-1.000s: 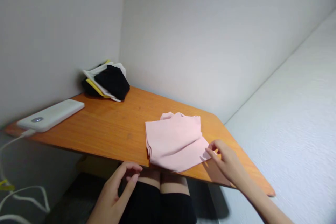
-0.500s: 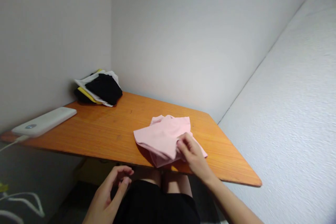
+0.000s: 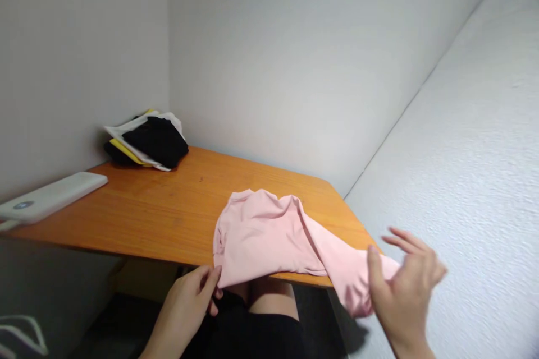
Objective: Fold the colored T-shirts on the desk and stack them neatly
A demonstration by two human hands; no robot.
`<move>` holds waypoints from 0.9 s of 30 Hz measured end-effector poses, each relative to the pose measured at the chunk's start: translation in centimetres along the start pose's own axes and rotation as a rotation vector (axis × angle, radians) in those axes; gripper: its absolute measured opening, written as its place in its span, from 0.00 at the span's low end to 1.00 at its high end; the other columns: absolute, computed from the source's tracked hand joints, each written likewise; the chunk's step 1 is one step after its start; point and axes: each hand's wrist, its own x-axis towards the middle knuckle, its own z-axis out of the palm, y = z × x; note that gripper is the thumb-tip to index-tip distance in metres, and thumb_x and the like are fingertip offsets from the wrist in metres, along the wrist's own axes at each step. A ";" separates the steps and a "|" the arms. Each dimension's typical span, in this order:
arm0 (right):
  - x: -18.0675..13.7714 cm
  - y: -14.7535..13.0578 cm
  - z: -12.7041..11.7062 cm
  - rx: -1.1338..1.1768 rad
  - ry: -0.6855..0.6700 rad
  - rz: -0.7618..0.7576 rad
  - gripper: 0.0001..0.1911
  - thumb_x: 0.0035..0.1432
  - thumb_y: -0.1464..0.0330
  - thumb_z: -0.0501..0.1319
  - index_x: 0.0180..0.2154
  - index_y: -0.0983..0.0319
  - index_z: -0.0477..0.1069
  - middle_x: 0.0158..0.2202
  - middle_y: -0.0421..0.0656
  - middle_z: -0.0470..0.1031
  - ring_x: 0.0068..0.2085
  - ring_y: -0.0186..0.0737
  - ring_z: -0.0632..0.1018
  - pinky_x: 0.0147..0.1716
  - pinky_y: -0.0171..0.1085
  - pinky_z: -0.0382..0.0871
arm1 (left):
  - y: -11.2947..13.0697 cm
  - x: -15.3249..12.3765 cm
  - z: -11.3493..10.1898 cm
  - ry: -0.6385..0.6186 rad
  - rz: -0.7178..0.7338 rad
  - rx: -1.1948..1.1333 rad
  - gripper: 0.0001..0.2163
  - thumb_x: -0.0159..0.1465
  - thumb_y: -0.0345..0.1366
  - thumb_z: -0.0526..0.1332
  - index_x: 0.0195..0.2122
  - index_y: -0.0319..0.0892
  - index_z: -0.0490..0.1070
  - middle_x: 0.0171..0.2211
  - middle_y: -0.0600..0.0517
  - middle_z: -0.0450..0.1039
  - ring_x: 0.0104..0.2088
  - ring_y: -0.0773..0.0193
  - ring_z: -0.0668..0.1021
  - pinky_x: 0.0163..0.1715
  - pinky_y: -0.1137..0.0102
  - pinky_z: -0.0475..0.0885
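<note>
A pink garment, probably a shirt, lies partly unfolded along the table's front edge, with a long piece stretched to the right. My left hand pinches its near left corner between thumb and fingers, just over the front edge. At the table's right end, my right hand has its thumb and fingers spread apart. The far end of the pink cloth shows between them, against the hand. Below the thumb the cloth is bunched and hangs over the edge.
The wooden table narrows toward the wall on the right. Folded black, white and yellow clothes are piled in the back left corner. A white power bank with a cable lies at the left edge. My legs are under the table.
The pink garment has gone from a folded bundle to spread out rightward. My left hand has come up and taken its near corner. My right hand has moved right and its fingers have spread.
</note>
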 end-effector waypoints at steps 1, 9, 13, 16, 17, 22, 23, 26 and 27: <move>-0.2 -2.3 0.4 0.080 -0.117 -0.067 0.10 0.64 0.63 0.55 0.46 0.57 0.65 0.51 0.51 0.69 0.55 0.56 0.69 0.57 0.60 0.53 | 0.1 0.0 0.3 -0.020 0.014 -0.042 0.21 0.66 0.53 0.53 0.26 0.42 0.70 0.23 0.51 0.76 0.20 0.61 0.77 0.23 0.73 0.65; -1.4 -16.1 9.1 0.246 -0.928 -0.398 0.15 0.62 0.59 0.59 0.36 0.64 0.73 0.38 0.53 0.75 0.45 0.54 0.71 0.46 0.49 0.64 | -0.7 -3.0 2.8 -0.067 0.089 -0.175 0.16 0.64 0.48 0.58 0.27 0.40 0.68 0.23 0.53 0.71 0.27 0.61 0.78 0.28 0.73 0.68; -1.0 -17.7 11.2 0.164 -1.217 -0.479 0.13 0.57 0.62 0.63 0.36 0.67 0.76 0.37 0.54 0.78 0.41 0.50 0.74 0.40 0.43 0.66 | -2.1 -2.6 3.8 -0.096 -0.074 -0.450 0.23 0.57 0.59 0.62 0.32 0.40 0.66 0.23 0.55 0.70 0.21 0.62 0.79 0.19 0.76 0.65; 0.0 -16.6 10.5 0.392 -1.369 -0.196 0.05 0.55 0.69 0.60 0.31 0.63 0.74 0.29 0.44 0.76 0.31 0.38 0.73 0.29 0.34 0.61 | -2.1 -1.8 4.0 -0.097 -0.126 -0.550 0.27 0.53 0.63 0.63 0.32 0.40 0.66 0.25 0.53 0.73 0.19 0.64 0.79 0.17 0.77 0.64; 0.4 -16.0 9.9 0.493 -1.390 -0.073 0.04 0.55 0.70 0.60 0.29 0.62 0.72 0.26 0.41 0.75 0.28 0.35 0.72 0.27 0.32 0.59 | -1.7 -1.7 3.9 -0.097 -0.149 -0.566 0.28 0.53 0.63 0.63 0.33 0.40 0.66 0.26 0.52 0.74 0.19 0.64 0.79 0.17 0.77 0.65; 2.8 -12.4 5.1 0.847 -1.228 0.242 0.07 0.54 0.68 0.58 0.24 0.61 0.64 0.23 0.36 0.67 0.28 0.33 0.68 0.29 0.32 0.59 | 1.7 -1.7 3.6 -0.129 -0.275 -0.574 0.28 0.55 0.60 0.65 0.38 0.36 0.70 0.30 0.43 0.79 0.20 0.61 0.81 0.18 0.75 0.71; 3.3 -11.8 3.9 0.881 -1.175 0.262 0.08 0.53 0.67 0.58 0.24 0.61 0.64 0.23 0.36 0.67 0.29 0.33 0.68 0.31 0.32 0.60 | 2.4 -1.9 3.7 -0.135 -0.297 -0.593 0.27 0.56 0.59 0.66 0.39 0.36 0.70 0.30 0.42 0.79 0.22 0.60 0.81 0.18 0.75 0.72; 4.2 -10.7 0.0 0.954 -1.070 0.362 0.09 0.51 0.64 0.59 0.24 0.60 0.63 0.25 0.36 0.66 0.31 0.34 0.68 0.34 0.34 0.61 | 4.0 -2.6 4.6 -0.129 -0.285 -0.766 0.23 0.60 0.52 0.66 0.44 0.37 0.69 0.33 0.44 0.79 0.26 0.59 0.83 0.24 0.72 0.77; 4.4 -10.5 -1.3 0.970 -1.053 0.396 0.09 0.51 0.63 0.59 0.24 0.60 0.63 0.24 0.36 0.65 0.30 0.34 0.67 0.33 0.34 0.61 | 4.4 -3.0 4.9 -0.107 -0.256 -0.836 0.21 0.61 0.49 0.67 0.46 0.37 0.69 0.34 0.45 0.79 0.28 0.60 0.83 0.27 0.71 0.79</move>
